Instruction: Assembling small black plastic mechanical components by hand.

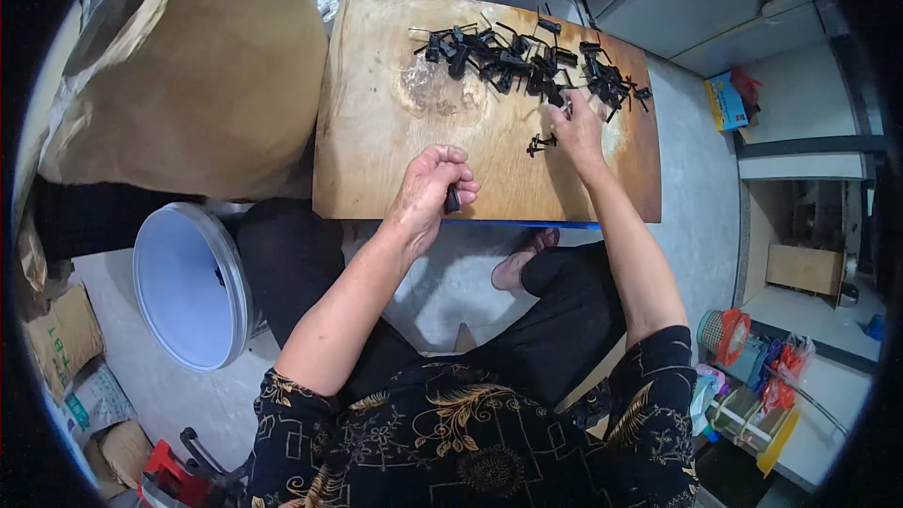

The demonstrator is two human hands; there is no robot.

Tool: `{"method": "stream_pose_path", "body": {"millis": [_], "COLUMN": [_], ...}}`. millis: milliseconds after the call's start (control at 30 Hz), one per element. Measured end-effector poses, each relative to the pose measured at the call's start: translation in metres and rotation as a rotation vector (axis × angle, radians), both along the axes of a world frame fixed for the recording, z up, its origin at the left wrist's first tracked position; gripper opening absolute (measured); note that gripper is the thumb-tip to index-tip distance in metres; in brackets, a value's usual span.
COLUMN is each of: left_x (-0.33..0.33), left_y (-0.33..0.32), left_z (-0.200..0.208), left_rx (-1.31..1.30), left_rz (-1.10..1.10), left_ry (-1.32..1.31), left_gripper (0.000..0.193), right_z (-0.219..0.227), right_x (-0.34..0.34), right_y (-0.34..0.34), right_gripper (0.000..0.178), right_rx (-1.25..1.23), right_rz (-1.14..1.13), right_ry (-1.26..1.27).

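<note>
At the near edge of the wooden desk [376,150], the left hand [428,193] is curled shut, its fingers [453,174] gripping a small black plastic part [453,199] that shows only between thumb and fingertips. Farther across the desk, the right hand [576,127] rests palm down with fingers pinched on a piece at the near side of the pile of black clips [527,61]; what exactly it pinches I cannot tell. One loose black clip [541,142] lies just left of that hand. Left of the desk stands a large brown sack [198,75], and below it a white bucket [188,287] on the floor.
</note>
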State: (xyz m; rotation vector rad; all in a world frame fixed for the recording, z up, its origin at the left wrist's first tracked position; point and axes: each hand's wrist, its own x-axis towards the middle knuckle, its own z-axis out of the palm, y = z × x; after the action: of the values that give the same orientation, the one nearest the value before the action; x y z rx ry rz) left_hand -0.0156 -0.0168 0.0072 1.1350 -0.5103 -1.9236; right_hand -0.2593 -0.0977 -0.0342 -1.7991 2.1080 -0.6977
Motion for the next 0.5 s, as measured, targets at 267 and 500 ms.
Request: {"method": "stream_pose_path", "body": {"millis": [267, 500], "left_x": [0.006, 0.018], "left_y": [0.004, 0.013], "left_z": [-0.002, -0.003], "left_rx": [-0.172, -0.228], "left_rz": [-0.088, -0.351], "left_ry": [-0.027, 0.238], "left_gripper": [0.027, 0.036], "right_z": [0.048, 0.06], "right_x": [0.042, 0.064], "right_y": [0.061, 0.113], "right_gripper": [0.025, 0.029], "right_rx": [-0.205, -0.391], "right_rz": [0.312, 0.659], "right_ry": [-0.059, 0.099]}}
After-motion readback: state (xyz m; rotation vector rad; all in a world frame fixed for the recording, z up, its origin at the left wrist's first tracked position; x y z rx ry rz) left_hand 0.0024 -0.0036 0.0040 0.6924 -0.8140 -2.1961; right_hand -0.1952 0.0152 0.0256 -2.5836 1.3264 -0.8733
